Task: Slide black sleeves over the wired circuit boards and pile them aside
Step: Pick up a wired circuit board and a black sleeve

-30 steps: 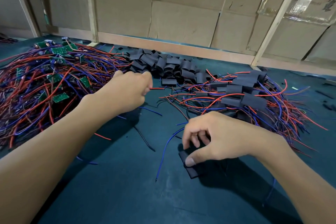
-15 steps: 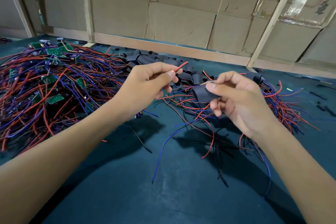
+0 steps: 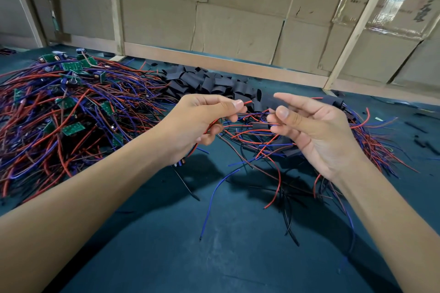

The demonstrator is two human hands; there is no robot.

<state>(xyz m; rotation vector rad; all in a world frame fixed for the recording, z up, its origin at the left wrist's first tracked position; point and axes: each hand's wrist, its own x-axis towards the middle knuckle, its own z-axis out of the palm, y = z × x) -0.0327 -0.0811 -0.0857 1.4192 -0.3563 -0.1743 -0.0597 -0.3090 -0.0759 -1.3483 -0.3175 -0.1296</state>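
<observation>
Over a dark green mat [image 3: 214,257] walled by cardboard [image 3: 238,26], the left hand [image 3: 197,123] pinches a red wire [image 3: 247,102] near the black sleeve [image 3: 270,100] gripped by the right hand [image 3: 316,131], centre.

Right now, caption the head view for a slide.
Left hand pinches red wire toward black sleeve in right hand, between board pile and sleeved pile.

Both forearms are bare, no sleeves, gloves, rings or watch; left grip [image 3: 202,121] and right grip [image 3: 316,131] have short nails.
</observation>
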